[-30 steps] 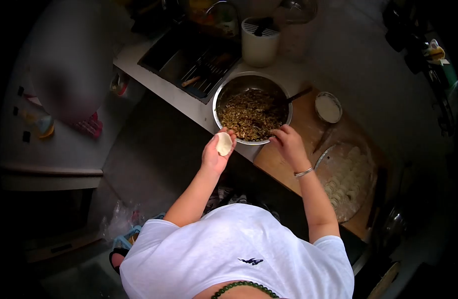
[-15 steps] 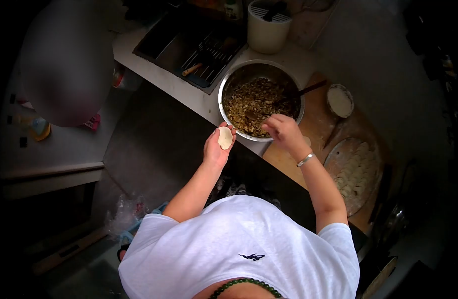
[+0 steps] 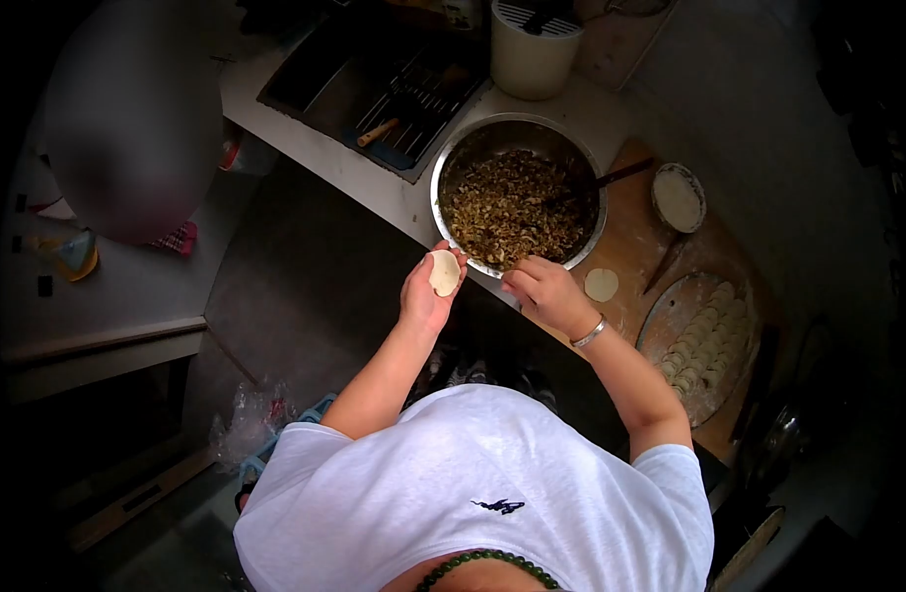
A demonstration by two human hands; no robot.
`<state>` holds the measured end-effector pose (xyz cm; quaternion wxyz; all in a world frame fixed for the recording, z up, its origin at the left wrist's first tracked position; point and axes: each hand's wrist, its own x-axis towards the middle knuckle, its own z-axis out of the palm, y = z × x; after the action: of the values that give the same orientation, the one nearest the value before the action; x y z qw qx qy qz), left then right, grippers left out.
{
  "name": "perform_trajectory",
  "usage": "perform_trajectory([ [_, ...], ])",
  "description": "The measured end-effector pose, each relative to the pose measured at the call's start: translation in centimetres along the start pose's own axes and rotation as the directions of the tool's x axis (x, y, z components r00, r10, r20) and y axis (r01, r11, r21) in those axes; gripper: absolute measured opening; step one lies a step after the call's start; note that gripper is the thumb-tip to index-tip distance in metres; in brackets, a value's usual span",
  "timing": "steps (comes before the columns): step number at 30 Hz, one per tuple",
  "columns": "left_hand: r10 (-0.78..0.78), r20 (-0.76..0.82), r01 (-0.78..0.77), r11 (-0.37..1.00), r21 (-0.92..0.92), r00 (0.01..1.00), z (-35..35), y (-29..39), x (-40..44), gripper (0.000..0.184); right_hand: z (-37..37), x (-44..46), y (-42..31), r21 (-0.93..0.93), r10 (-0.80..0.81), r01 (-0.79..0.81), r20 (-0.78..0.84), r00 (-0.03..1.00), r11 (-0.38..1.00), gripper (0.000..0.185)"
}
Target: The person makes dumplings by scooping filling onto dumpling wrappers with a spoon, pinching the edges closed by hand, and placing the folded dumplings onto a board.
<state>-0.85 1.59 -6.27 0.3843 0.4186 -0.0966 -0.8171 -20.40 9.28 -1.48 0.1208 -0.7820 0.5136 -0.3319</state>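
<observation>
While the left hand (image 3: 428, 296) cups the wrapper (image 3: 445, 273) between thumb and fingers, just left of the bowl's near rim | bowl (image 3: 512, 134): filling (image 3: 517, 207) inside | right hand (image 3: 546, 293): at near rim, fingers drawn together, cannot tell if pinching anything | board (image 3: 632, 237): dough disc (image 3: 601, 285) lying flat | far right: dumplings (image 3: 704, 340) on tray (image 3: 662, 318)

1 gap is running between the left hand (image 3: 429, 293) and right hand (image 3: 551, 294) — the bowl (image 3: 437, 197) is blocking 12 o'clock, its dark handle (image 3: 626, 173) jutting at 3.
</observation>
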Motion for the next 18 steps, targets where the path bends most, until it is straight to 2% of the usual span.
perform_trajectory([
  [2,0.0,0.001,0.0,1.0,-0.009,1.0,-0.1,-0.1,0.1,0.035,0.4,-0.3,-0.6,0.015,0.021,-0.02,-0.007,1.0,1.0,0.014],
  [6,-0.003,0.013,0.003,1.0,-0.025,1.0,-0.1,0.0,-0.1,0.035,1.0,-0.7,-1.6,0.074,0.12,-0.111,-0.13,0.984,0.991,0.011],
  [8,-0.002,0.016,0.002,1.0,-0.02,1.0,0.0,0.0,-0.1,0.035,1.0,-1.0,-2.1,0.226,0.315,-0.275,-0.167,0.934,0.935,0.009],
  [9,0.005,0.005,-0.005,1.0,-0.017,1.0,0.0,-0.1,-0.1,0.035,1.2,-1.1,-2.1,0.226,0.316,-0.276,-0.167,0.934,0.934,0.009],
  [11,0.01,-0.003,-0.01,1.0,-0.014,1.0,0.3,-0.3,-0.3,0.035,1.7,-1.3,-2.1,0.336,0.446,-0.359,-0.234,0.864,0.871,0.008],
  [12,0.04,-0.011,-0.04,0.999,0.004,0.999,0.7,-0.4,-0.7,0.036,1.8,-1.5,-2.1,0.334,0.446,-0.359,-0.235,0.864,0.871,0.008],
  [14,0.07,-0.017,-0.07,0.997,0.022,0.997,1.1,-0.7,-1.1,0.036,2.1,-1.6,-2.0,0.526,0.589,-0.418,-0.21,0.78,0.741,0.011],
  [15,0.093,-0.015,-0.092,0.995,0.035,0.996,1.1,-0.8,-1.2,0.037,2.3,-1.6,-2.0,0.525,0.589,-0.417,-0.211,0.78,0.742,0.011],
  [17,0.117,-0.011,-0.116,0.992,0.048,0.993,1.4,-1.0,-1.3,0.037,3.0,-1.4,-1.9,0.715,0.714,-0.403,-0.192,0.673,0.572,0.019],
  [18,0.153,-0.002,-0.152,0.986,0.063,0.988,1.6,-1.0,-1.3,0.038,3.4,-1.3,-1.8,0.714,0.713,-0.402,-0.193,0.673,0.573,0.019],
])
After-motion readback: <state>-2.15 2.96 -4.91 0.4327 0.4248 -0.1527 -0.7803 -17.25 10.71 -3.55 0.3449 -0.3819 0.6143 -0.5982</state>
